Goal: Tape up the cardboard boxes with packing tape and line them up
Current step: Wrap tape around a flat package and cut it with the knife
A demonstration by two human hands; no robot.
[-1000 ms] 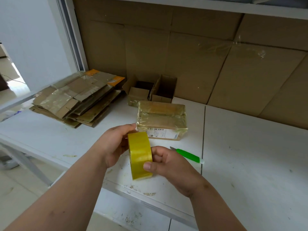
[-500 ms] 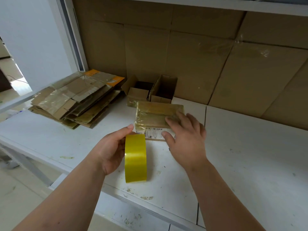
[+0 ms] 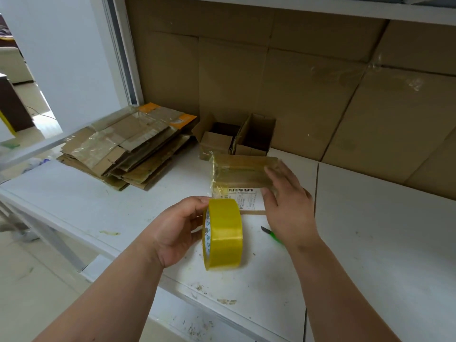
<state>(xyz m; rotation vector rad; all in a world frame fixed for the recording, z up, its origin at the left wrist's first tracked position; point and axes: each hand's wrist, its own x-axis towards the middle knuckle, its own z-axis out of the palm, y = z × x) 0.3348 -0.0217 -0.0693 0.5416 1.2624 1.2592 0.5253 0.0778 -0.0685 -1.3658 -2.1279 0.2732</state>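
Head view shows the left hand (image 3: 176, 233) with fingers curled round the yellow tape roll (image 3: 223, 234), held on edge above the table's near edge. The right hand (image 3: 286, 206) lies flat, fingers straight, resting on the taped box (image 3: 240, 172), which sits mid-table just beyond the roll. A green cutter (image 3: 272, 235) lies on the table (image 3: 370, 243) partly under that wrist. Two open small boxes (image 3: 237, 138) stand at the back edge, and flattened cardboard (image 3: 128, 148) is stacked toward the back left. This box looks sealed; the next move is likely to push it into line, then fetch another.
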